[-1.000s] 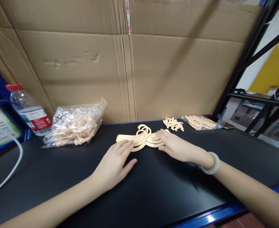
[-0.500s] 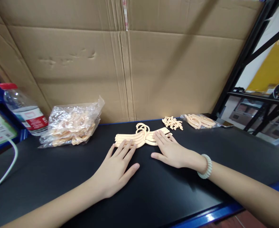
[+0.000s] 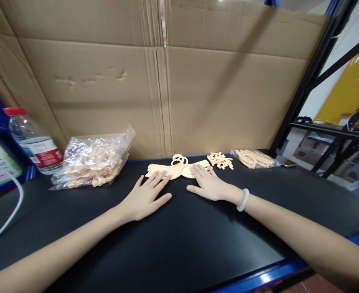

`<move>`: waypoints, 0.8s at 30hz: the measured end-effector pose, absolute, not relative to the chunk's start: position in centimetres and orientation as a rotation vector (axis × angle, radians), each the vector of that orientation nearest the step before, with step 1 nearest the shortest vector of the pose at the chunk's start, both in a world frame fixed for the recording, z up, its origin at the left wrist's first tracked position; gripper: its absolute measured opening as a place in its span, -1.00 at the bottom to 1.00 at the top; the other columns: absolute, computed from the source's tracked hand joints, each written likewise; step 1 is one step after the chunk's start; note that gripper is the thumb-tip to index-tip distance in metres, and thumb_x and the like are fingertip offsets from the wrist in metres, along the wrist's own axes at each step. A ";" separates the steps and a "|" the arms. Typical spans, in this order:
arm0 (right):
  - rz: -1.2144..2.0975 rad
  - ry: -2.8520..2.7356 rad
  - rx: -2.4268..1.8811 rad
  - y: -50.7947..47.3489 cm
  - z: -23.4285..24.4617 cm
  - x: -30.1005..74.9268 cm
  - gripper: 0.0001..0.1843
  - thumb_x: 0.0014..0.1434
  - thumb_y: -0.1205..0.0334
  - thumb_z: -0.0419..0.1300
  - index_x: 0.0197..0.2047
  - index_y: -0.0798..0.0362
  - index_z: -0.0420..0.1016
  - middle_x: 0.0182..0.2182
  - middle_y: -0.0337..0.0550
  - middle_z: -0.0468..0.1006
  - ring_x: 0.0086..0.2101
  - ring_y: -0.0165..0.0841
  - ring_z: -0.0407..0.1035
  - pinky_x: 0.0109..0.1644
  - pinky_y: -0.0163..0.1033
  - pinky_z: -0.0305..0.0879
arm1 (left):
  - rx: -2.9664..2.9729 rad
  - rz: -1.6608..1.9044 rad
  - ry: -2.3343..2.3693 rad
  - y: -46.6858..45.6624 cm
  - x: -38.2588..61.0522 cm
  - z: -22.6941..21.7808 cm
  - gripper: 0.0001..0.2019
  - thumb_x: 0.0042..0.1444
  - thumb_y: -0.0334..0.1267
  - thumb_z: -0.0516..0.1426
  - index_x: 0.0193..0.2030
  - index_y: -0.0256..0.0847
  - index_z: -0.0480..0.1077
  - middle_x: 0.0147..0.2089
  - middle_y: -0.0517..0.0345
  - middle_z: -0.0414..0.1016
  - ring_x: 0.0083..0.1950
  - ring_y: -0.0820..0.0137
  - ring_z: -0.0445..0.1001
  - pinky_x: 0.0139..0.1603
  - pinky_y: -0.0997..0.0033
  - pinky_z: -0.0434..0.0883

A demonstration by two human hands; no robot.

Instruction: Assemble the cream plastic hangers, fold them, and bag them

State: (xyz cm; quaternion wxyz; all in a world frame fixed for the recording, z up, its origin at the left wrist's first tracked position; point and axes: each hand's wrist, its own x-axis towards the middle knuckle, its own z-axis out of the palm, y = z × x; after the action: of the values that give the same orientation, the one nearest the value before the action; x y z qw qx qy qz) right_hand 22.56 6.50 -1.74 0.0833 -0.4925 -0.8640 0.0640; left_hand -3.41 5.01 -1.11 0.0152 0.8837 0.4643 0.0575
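Observation:
A stack of small beige plastic hangers [image 3: 176, 168] lies on the black tabletop [image 3: 179, 240] close to the cardboard wall. My left hand [image 3: 145, 198] rests flat and open, its fingertips on the stack's left arm. Flat and open too, my right hand [image 3: 207, 184] touches the stack's right arm with its fingertips; a pale bead bracelet [image 3: 244, 199] circles that wrist. Neither hand grips anything.
A clear bag of beige parts [image 3: 90, 162] and a water bottle [image 3: 34, 143] sit at the left, with a white cable [image 3: 7, 221] beside them. Small beige clips [image 3: 219, 160] and another bag of hangers [image 3: 254, 158] lie right. Cardboard [image 3: 167, 93] walls the back; a blue edge [image 3: 259, 276] bounds the front.
Both hands slid forward and pushed the hanger stack farther toward the cardboard wall. My fingers stayed flat on the stack's two arms.

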 end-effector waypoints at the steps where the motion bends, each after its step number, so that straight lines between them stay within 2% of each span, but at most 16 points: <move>1: 0.189 -2.577 -1.458 7.0 -1.9 22.6 -0.11 0.33 -0.27 -0.21 0.42 0.31 -0.15 0.38 0.20 -0.19 0.35 -0.03 -0.35 0.35 0.22 -0.32 | 2.745 0.179 1.455 5.3 -3.5 -1.1 -0.35 0.29 0.16 -0.18 0.43 -0.09 -0.08 0.46 -0.02 -0.14 0.47 0.03 -0.15 0.35 -0.26 -0.17; 7: 0.114 -2.528 -1.409 8.5 -2.7 23.2 -0.28 0.39 -0.08 -0.20 0.41 0.27 -0.08 0.38 0.12 -0.10 0.35 -0.09 -0.30 0.38 0.12 -0.27 | 2.734 0.157 1.504 5.6 -3.5 -1.3 -0.32 0.28 0.18 -0.21 0.44 -0.12 -0.14 0.47 0.02 -0.18 0.48 0.06 -0.20 0.37 -0.24 -0.21; 13: -0.067 -2.459 -1.322 8.4 -3.2 23.4 -0.46 0.40 0.09 -0.11 0.34 0.18 0.13 0.33 0.07 0.09 0.34 -0.09 -0.17 0.36 0.15 -0.20 | 2.734 0.227 1.533 5.6 -3.8 -1.5 -0.29 0.27 0.18 -0.19 0.44 -0.18 -0.11 0.47 0.01 -0.15 0.47 0.05 -0.17 0.37 -0.24 -0.16; 16: -0.155 -2.410 -1.274 8.1 -3.2 23.7 -0.51 0.35 0.19 0.01 0.29 0.18 0.21 0.28 0.11 0.18 0.30 -0.06 -0.05 0.34 0.16 -0.10 | 2.773 0.339 1.525 5.5 -4.1 -1.8 -0.34 0.28 0.13 -0.15 0.42 -0.14 -0.05 0.46 -0.01 -0.06 0.46 0.03 -0.12 0.36 -0.26 -0.10; 20: -0.238 -2.309 -1.171 7.8 -3.1 24.1 -0.58 0.23 0.31 0.15 0.17 0.13 0.33 0.12 0.11 0.37 0.15 -0.09 0.19 0.23 0.07 0.14 | 2.857 0.485 1.467 5.4 -4.4 -1.9 -0.47 0.30 -0.01 -0.09 0.34 -0.15 0.13 0.40 -0.06 0.14 0.41 0.10 0.06 0.35 -0.22 -0.01; 24: -0.264 -2.252 -1.149 7.7 -2.9 24.2 -0.74 0.13 0.45 0.19 -0.09 0.09 0.47 -0.10 0.01 0.46 -0.06 -0.14 0.32 0.04 -0.03 0.30 | 2.906 0.570 1.415 5.4 -4.4 -1.9 -0.57 0.28 -0.10 -0.04 0.24 -0.16 0.24 0.32 -0.06 0.27 0.36 0.14 0.18 0.34 -0.20 0.05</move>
State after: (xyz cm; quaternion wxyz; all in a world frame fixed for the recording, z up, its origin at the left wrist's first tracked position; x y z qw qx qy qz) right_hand 24.21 7.69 -2.85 0.2953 -0.4320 -0.8464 -0.0992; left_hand -4.42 5.36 -1.92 -0.0701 0.8833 0.4300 0.1733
